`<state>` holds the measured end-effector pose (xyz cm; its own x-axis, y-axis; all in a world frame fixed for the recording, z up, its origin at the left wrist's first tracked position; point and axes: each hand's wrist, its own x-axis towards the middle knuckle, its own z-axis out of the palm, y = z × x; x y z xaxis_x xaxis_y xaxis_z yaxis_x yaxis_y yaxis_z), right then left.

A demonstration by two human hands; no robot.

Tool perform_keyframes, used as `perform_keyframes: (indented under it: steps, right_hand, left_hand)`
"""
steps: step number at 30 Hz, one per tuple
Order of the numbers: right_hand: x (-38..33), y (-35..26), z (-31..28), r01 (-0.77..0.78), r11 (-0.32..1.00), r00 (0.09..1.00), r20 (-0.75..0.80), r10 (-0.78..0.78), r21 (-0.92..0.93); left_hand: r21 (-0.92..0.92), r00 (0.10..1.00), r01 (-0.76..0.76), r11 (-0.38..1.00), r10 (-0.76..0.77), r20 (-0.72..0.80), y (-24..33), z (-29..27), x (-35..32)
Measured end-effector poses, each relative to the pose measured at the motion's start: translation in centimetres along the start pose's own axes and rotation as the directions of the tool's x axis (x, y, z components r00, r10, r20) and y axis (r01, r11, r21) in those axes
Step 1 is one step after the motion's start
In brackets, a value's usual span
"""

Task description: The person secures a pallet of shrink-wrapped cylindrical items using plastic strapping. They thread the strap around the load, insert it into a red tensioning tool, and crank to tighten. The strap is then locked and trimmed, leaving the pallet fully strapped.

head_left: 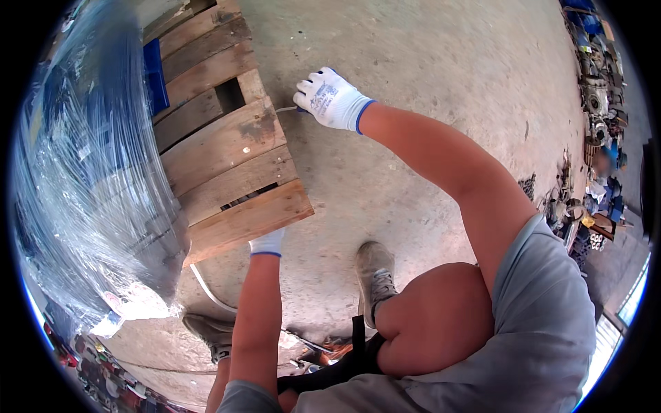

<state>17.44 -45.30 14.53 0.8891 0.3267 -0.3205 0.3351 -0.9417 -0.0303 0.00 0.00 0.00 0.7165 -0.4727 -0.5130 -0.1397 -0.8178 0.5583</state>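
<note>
My right hand (330, 100), in a white work glove with a blue cuff, is out beyond the far right side of a wooden pallet (227, 158). Its fingers are curled round a thin white strap (286, 109) that comes from the pallet's side. My left hand (268, 242), gloved the same way, reaches beneath the pallet's near edge. Its fingers are hidden there. Another length of white strap (212, 292) curves over the floor to the left of my left forearm.
A bulky load in clear stretch wrap (96, 172) stands on the pallet, with a blue piece (155, 77) at its edge. My shoes (375, 275) are on the concrete floor (427, 62). Metal parts (595, 103) are heaped along the right, with more clutter (110, 378) at lower left.
</note>
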Motion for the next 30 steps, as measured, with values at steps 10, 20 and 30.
perform_keyframes:
  steps: [10, 20, 30]
  right_hand:
    - [3.6, 1.8, 0.5, -0.249, 0.778, 0.957, 0.022, 0.290, 0.576]
    - [4.4, 1.6, 2.7, -0.369, 0.047, 0.872, 0.328, 0.364, 0.928]
    - [2.5, 0.4, 1.1, -0.150, 0.688, 0.938, -0.117, 0.325, 0.710]
  left_hand:
    - [0.578, 0.982, 0.100, 0.810, 0.012, -0.186, 13.6, -9.1, -3.5]
    - [0.588, 0.997, -0.040, 0.808, 0.075, -0.036, 12.8, -11.8, -3.3]
    - [0.732, 0.992, -0.069, 0.678, -0.030, 0.121, 13.5, -13.4, -2.8]
